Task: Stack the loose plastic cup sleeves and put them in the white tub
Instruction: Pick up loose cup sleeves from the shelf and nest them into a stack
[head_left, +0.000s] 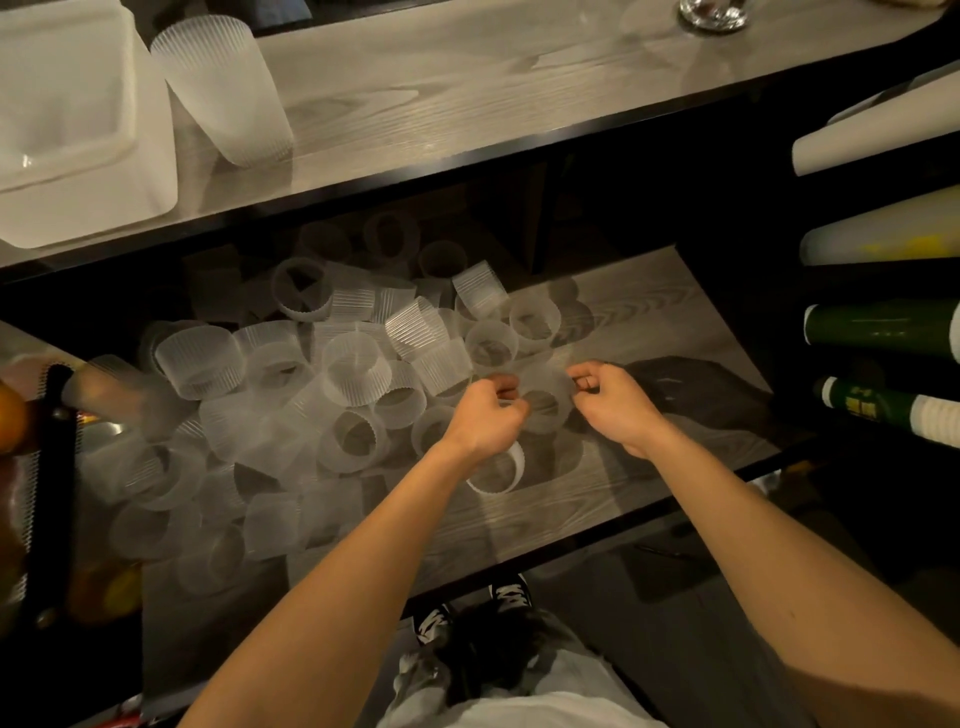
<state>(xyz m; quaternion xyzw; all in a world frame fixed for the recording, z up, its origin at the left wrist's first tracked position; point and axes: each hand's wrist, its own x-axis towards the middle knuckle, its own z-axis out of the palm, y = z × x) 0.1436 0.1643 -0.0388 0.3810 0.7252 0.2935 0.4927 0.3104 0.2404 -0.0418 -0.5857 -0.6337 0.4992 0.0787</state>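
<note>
Sleeve (545, 402) pinched at opposite sides by left hand (485, 413), right hand (615, 408); thin wall likely buckled if oversqueezed.

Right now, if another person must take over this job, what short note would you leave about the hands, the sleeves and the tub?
Hands: the left hand and the right hand each pinch one side of one ribbed sleeve at the lower shelf.
Pile: the loose sleeves cover the left and middle of that shelf.
Done: one tall stack of sleeves stands on the upper counter beside the white tub, not in it.
Left: stack nearly the whole pile, then put the stacks in the tub. What the tub holds I cannot tell.
</note>
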